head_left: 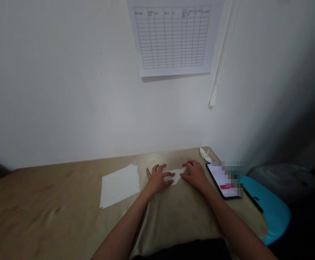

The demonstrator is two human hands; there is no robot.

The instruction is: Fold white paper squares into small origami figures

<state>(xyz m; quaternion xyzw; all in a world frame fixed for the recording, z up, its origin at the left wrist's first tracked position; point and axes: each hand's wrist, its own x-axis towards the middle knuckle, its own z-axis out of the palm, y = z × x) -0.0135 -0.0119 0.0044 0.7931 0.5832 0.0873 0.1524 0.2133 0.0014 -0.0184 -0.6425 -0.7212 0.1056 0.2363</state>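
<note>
A small folded piece of white paper (176,177) lies on the table between my two hands. My left hand (156,179) rests at its left end with the fingers spread, the thumb and index finger touching the paper and the others on the tabletop. At the right end my right hand (196,175) has its fingers bent, with the paper's tip between thumb and index finger. Part of the paper is hidden under the fingers. Left of my left hand is a stack of white paper sheets (119,186), with uneven edges.
The table (65,202) has a brownish cover and meets a white wall. A folded paper crane (205,155) sits at the far right corner. Nearer is a lit tablet or phone (221,180), partly pixelated. A blue chair (278,209) stands right. A printed grid sheet (173,43) hangs above.
</note>
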